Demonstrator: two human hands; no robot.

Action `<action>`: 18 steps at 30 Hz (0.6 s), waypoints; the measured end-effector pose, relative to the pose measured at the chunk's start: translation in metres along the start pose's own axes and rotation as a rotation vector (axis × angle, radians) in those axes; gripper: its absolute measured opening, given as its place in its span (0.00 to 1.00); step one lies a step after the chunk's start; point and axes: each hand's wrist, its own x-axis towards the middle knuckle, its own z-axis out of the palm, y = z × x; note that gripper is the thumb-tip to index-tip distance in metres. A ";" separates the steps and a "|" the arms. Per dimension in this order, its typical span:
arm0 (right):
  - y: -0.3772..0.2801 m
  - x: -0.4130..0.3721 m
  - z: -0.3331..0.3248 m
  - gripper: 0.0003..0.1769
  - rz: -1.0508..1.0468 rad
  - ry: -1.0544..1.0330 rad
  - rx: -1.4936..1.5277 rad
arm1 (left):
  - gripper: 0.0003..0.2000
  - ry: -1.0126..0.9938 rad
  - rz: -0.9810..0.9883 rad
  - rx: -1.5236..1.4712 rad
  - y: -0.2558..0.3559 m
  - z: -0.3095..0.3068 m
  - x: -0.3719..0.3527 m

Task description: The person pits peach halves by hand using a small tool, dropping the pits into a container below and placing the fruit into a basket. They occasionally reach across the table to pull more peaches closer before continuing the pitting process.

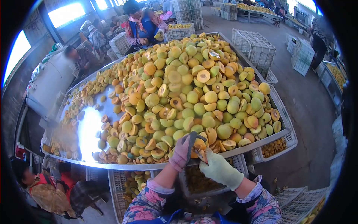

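My left hand [182, 151], in a pink glove with grey fingers, is closed around a peach half [200, 145] at the near edge of the table. Its cut side and reddish middle face my right hand [222, 170], which wears a pale yellow-green glove. The right fingers are closed on a small tool [203, 155] pressed against the fruit; its exact shape is mostly hidden. Just beyond both hands rises a large heap of yellow-green peaches [192, 96], many of them cut in half with the stone showing.
The heap lies on a metal-rimmed table [257, 146]. Below the near edge stand plastic crates [242, 164] of fruit pieces. A co-worker [143, 26] works at the far side; another person [48, 186] sits at lower left. Stacked crates [255, 48] stand at right.
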 end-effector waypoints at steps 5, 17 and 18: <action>-0.020 0.000 -0.014 0.15 0.444 -0.288 0.745 | 0.31 0.093 0.483 0.533 0.008 0.000 0.005; -0.017 -0.011 -0.026 0.14 0.542 -0.462 1.112 | 0.16 0.215 0.486 0.363 0.039 0.022 0.013; -0.017 -0.013 -0.029 0.14 0.560 -0.485 1.143 | 0.16 0.214 0.488 0.360 0.033 0.025 0.013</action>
